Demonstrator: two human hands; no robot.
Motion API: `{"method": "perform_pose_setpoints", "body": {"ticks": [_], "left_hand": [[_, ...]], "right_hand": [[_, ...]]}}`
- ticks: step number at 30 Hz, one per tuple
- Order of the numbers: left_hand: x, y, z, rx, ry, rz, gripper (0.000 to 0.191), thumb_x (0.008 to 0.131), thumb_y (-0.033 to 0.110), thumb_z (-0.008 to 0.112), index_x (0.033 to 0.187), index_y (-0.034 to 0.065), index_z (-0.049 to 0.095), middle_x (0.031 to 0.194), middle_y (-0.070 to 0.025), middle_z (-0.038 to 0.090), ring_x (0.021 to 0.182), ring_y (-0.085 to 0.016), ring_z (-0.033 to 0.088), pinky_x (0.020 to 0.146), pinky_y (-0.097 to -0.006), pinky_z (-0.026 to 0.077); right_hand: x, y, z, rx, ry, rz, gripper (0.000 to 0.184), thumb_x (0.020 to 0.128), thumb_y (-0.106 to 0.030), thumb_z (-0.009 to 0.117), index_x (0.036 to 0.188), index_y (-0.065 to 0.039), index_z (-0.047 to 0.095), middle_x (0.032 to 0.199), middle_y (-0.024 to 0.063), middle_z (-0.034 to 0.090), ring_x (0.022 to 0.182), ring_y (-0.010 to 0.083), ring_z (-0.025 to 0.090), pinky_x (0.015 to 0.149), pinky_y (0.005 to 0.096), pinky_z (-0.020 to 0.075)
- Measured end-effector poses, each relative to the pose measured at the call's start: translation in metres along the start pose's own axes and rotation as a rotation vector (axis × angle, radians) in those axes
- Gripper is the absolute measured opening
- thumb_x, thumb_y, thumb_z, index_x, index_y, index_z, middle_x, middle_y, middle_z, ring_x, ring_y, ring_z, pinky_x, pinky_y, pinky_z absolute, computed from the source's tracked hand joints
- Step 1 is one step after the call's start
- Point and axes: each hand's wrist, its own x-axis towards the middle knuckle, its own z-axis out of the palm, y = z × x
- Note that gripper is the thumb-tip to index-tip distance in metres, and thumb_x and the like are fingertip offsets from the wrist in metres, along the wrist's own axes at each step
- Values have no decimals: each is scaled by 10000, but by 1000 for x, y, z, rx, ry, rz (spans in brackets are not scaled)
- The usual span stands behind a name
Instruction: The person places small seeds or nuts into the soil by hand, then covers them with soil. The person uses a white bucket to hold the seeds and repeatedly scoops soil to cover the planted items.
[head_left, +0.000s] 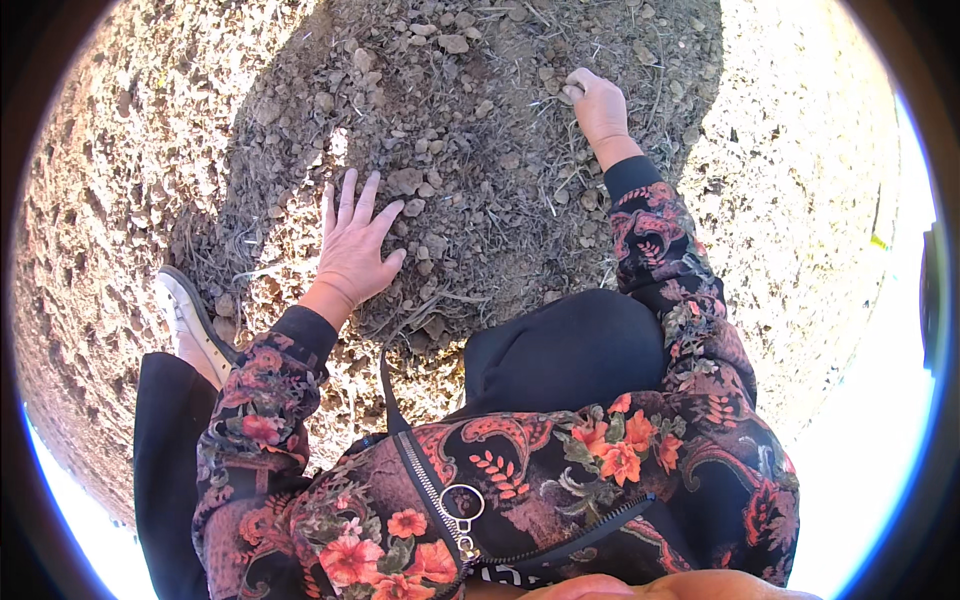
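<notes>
My left hand (358, 251) is spread over the dry, stony soil (465, 150), fingers apart and nothing in it, beside a brown clod (405, 181). Farther out on the right, my right hand (598, 107) is bent low at the ground, thumb and index finger near each other by small clods and dry stalks. Whether anything is pinched between those fingertips cannot be told. Both wrists come out of dark cuffs on a flowered, zipped jacket (622, 457).
My bent knee in dark trousers (570, 349) is close to the soil between my arms. A light shoe (184, 311) stands at the left. Loose stones, clods and dry straw lie across the shaded ground; bright sunlit soil flanks it.
</notes>
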Motion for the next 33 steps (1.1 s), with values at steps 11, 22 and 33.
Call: {"method": "perform_pose_setpoints", "body": {"ticks": [11,22,33], "left_hand": [[-3,4,3,6,22,5,586,744,318,700,1295,171,564,1548,-158,268,1456,-390,126,1187,-532,57],[-2,-2,14,-113,182,-32,432,833,142,603,1254,132,505,1379,-105,448,1373,-322,313,1186,-502,142],[-3,13,2,-22,70,-41,555,804,169,631,1337,159,476,1475,-130,367,1398,-355,258,1190,-517,108]], "right_hand": [[-17,-17,-10,-167,-93,-98,138,827,-191,658,945,-118,650,921,97,668,851,293,630,751,393,527],[-50,-115,68,383,-291,-331,156,818,-166,648,940,-94,713,886,111,637,841,294,628,789,395,513],[-26,-95,27,1461,-596,460,93,835,-82,608,924,-55,609,892,67,605,863,192,623,732,345,555]]}}
